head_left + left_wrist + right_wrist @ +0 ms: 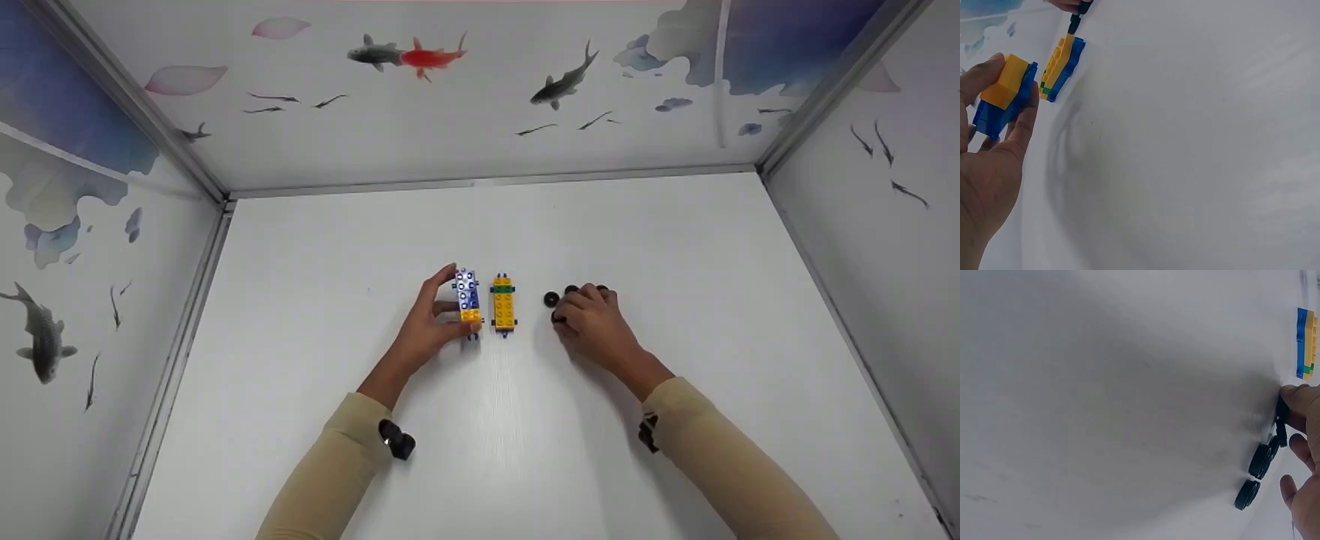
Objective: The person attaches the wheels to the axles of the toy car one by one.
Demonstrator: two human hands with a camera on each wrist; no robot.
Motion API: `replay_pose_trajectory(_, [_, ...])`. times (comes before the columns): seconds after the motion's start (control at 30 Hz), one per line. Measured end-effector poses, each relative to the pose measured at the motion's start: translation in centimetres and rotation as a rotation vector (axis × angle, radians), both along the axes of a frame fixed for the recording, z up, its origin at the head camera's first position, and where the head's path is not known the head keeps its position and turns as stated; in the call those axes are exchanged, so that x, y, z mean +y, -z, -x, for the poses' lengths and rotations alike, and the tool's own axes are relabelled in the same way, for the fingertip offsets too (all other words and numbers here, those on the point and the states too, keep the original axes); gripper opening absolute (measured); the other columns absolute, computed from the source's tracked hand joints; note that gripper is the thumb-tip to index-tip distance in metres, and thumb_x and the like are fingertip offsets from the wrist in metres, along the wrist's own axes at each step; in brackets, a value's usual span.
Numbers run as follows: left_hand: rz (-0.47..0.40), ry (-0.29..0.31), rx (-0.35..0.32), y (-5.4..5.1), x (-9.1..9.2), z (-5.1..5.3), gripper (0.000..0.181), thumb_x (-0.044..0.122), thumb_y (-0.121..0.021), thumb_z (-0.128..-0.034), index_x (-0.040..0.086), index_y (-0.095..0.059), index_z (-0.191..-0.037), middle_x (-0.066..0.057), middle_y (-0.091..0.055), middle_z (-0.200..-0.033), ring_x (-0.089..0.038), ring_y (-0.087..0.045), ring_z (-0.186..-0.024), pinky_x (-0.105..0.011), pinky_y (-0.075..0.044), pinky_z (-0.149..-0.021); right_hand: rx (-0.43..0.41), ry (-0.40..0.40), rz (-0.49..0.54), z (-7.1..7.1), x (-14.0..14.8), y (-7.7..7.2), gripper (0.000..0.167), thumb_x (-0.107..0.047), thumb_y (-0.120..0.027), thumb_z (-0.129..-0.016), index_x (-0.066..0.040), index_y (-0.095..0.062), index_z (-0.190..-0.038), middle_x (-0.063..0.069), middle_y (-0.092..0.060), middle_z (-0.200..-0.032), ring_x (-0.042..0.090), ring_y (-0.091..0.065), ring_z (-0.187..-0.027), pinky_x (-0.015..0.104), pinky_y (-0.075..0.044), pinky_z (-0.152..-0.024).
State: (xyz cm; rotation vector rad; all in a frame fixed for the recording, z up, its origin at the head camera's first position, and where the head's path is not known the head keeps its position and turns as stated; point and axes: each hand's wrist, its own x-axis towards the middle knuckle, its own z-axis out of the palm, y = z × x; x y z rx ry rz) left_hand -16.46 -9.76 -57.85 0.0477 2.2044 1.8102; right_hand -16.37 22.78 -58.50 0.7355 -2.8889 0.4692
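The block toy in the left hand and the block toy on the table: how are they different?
The held toy is in the left hand; the other toy lies on the table. The held toy has blue bricks and a yellow brick at one end; the other is mostly yellow on top, with a green strip. Both have a blue base.

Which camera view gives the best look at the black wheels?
The right wrist view: it shows several black wheels large and nearly side-on, though the right hand overlaps one. The head view shows them smaller, some partly hidden by that hand. The left wrist view shows only dark pieces near its top edge, probably wheels.
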Motion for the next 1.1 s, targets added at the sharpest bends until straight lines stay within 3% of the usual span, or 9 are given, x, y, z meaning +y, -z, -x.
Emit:
replay_pose_trajectory(0.17, [-0.008,0.007,-0.027,-0.3,0.2,-0.3,0.106,0.013,-0.093,-0.0891,0.047,-0.034,-0.170,0.005,-0.035,-0.175,-0.024,-0.065,-0.139,-0.041,-0.063,-0.109,0.004,-0.023,0.048,0.2,0.1,-0.5,0.018,-0.011,-0.084,-0.098,-0.009,-0.079,-0.115,0.008,-0.075,-0.119,0.032,-0.065,-0.111,0.057,-0.056,-0.102])
replay_pose_trajectory(0.33, [-0.030,0.016,-0.032,-0.5,0.5,-0.6,0.104,0.013,-0.094,-0.0885,0.050,-0.038,-0.168,0.007,-0.029,-0.179,-0.025,-0.063,-0.141,-0.041,-0.062,-0.110,-0.020,-0.033,0.111,0.2,0.0,-1.6,0.028,-0.005,-0.083,-0.098,-0.005,-0.075,-0.125,0.013,-0.071,-0.126,0.032,-0.071,-0.115,0.047,-0.065,-0.101])
replay_pose_trajectory(0.83, [-0.101,0.071,0.006,-1.3,1.4,-2.1,0.101,0.018,-0.094,-0.0907,0.044,-0.038,-0.170,0.004,-0.028,-0.179,-0.029,-0.063,-0.143,-0.037,-0.061,-0.111,-0.130,-0.020,0.342,0.8,-2.7,-4.2,0.037,-0.008,-0.079,-0.102,-0.007,-0.073,-0.139,0.012,-0.067,-0.129,0.025,-0.075,-0.106,0.043,-0.067,-0.089])
replay_pose_trajectory(1.1, [-0.139,0.080,-0.042,-1.6,1.5,-2.4,0.103,0.021,-0.094,-0.0908,0.039,-0.035,-0.173,-0.004,-0.040,-0.174,-0.027,-0.064,-0.143,-0.039,-0.059,-0.115,-0.130,-0.061,0.388,0.8,-4.0,-4.5,0.031,-0.010,-0.078,-0.104,-0.009,-0.075,-0.135,0.011,-0.068,-0.129,0.027,-0.073,-0.105,0.045,-0.067,-0.094])
